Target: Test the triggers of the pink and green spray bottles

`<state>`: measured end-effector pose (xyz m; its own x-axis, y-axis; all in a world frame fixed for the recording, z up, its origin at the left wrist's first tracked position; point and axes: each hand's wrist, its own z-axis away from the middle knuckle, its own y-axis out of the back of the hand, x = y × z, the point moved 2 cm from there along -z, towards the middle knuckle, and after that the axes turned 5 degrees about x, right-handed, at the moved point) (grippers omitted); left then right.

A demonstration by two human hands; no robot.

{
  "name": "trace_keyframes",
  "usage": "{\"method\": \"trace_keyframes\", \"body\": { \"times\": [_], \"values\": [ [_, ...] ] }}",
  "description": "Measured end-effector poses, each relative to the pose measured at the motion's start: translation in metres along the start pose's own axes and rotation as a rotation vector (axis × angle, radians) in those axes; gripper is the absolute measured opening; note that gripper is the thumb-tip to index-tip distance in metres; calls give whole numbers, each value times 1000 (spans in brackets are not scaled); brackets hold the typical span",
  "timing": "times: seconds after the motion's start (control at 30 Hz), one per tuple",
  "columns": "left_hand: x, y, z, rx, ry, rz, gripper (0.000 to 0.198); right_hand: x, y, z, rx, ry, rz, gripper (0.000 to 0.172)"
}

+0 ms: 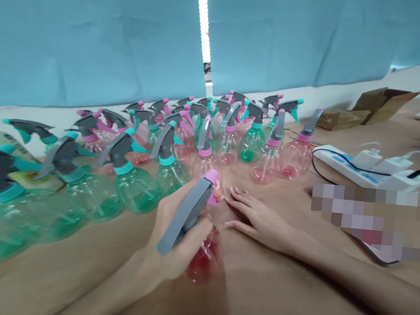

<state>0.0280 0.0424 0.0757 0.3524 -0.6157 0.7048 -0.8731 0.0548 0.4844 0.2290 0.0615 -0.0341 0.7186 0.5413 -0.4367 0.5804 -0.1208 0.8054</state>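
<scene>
A pink spray bottle (204, 262) with a grey trigger head and pink nozzle is in front of me, slightly tilted. My left hand (175, 228) is closed around its neck and head. To the right of it my right hand (259, 220) rests low over the brown table, fingers stretched out and pointing towards the bottle. It appears to hold nothing. Just beyond my hands stands another pink spray bottle (204, 161). Green spray bottles (137, 192) stand in a line on the left, nearest my left hand.
Several more pink and green spray bottles (229, 147) crowd the back, below a blue cloth (140, 37). At right lie a white power strip (346, 163) with plugs and cables, and a blurred-out flat device (370, 222). Behind them is an open cardboard box (383, 107).
</scene>
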Motion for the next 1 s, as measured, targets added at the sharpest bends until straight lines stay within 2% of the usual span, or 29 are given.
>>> {"method": "trace_keyframes", "body": {
  "times": [0.17, 0.37, 0.5, 0.73, 0.83, 1.0],
  "values": [
    [2, 1, -2, -32, -4, 3, 14, -3, -3, 4, -17, -3, 26, 66],
    [3, 1, -4, -2, 7, 41, 13, -4, -1, 5, -13, 0, 30, 66],
    [4, 1, -4, -8, 21, 71, 7, -7, 2, 4, -77, 17, 85, 63],
    [-1, 1, -3, 20, 53, -31, 7, -10, 5, 3, -143, 26, 141, 62],
    [-3, 0, -2, -1, 84, -36, 13, -11, 7, 3, -152, 24, 146, 64],
    [-2, -1, -2, -11, 33, -10, 23, -10, 11, 5, -180, 35, 148, 66]
  ]
}}
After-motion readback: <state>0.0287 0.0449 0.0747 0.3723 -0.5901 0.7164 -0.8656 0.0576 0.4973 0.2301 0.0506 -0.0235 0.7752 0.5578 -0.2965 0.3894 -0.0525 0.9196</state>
